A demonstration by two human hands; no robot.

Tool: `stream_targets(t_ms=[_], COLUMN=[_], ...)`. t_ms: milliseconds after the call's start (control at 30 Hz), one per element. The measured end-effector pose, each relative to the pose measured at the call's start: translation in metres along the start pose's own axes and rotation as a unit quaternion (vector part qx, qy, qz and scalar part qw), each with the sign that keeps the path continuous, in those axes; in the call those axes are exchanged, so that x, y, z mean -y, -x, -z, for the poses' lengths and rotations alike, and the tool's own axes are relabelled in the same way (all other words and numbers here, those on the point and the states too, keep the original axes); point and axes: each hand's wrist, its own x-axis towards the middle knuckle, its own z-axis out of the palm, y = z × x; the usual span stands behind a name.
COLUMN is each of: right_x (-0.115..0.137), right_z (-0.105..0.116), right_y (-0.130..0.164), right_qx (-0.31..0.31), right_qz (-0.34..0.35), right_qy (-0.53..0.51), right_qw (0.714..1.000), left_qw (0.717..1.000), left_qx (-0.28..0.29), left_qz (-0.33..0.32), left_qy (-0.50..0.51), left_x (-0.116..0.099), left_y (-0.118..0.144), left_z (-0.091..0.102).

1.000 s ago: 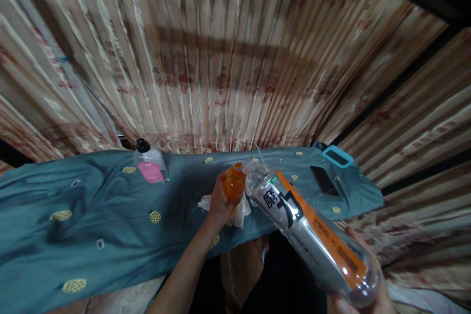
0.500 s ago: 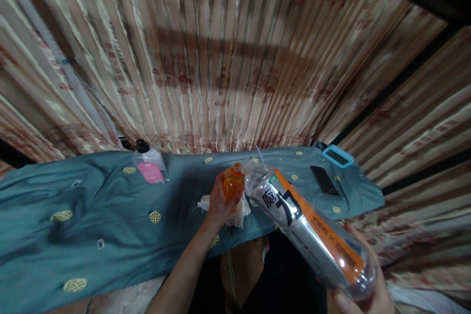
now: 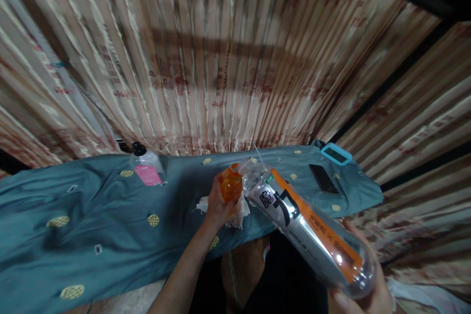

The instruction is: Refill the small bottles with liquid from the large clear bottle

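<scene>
Head view: our left hand [image 3: 217, 203] grips a small orange bottle [image 3: 231, 185] above a white cloth [image 3: 237, 213] on the teal-covered desk [image 3: 110, 225]. Our right hand [image 3: 362, 292] clasps the base of a large clear bottle [image 3: 305, 228], tilted mouth-first against the orange one.

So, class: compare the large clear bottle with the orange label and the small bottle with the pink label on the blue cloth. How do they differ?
The large clear bottle is tilted, gripped at its base by the right hand; the small bottle stands upright and untouched. The large clear bottle is longer, with an orange and black label; the small bottle's label is pink, and it has a black cap. Both have clear bodies.
</scene>
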Motion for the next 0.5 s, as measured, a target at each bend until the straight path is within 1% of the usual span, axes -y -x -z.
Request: stream_targets(t_ms=[133,233,400,500], right_x=[-0.001,-0.013,-0.037,-0.037], right_z=[0.002,0.013,0.037,0.039], right_y=[-0.001,-0.005,-0.015,-0.017], right_qx=[-0.003,0.018,0.076,0.087], right_qz=[-0.006,-0.007,0.056,0.073], right_qy=[-0.009,0.003,0.051,0.056], right_qw=[1.0,1.0,0.994,0.992], left_qw=[1.0,1.0,1.0,1.0], left_qx=[-0.003,0.002,-0.001,-0.007], left_qz=[0.0,0.006,-0.002,-0.002], left_qy=[0.006,0.008,0.009,0.009], left_x=[0.002,0.004,0.004,0.002], left_y=[0.0,0.0,0.0,0.0], left_z=[0.0,0.001,0.0,-0.001])
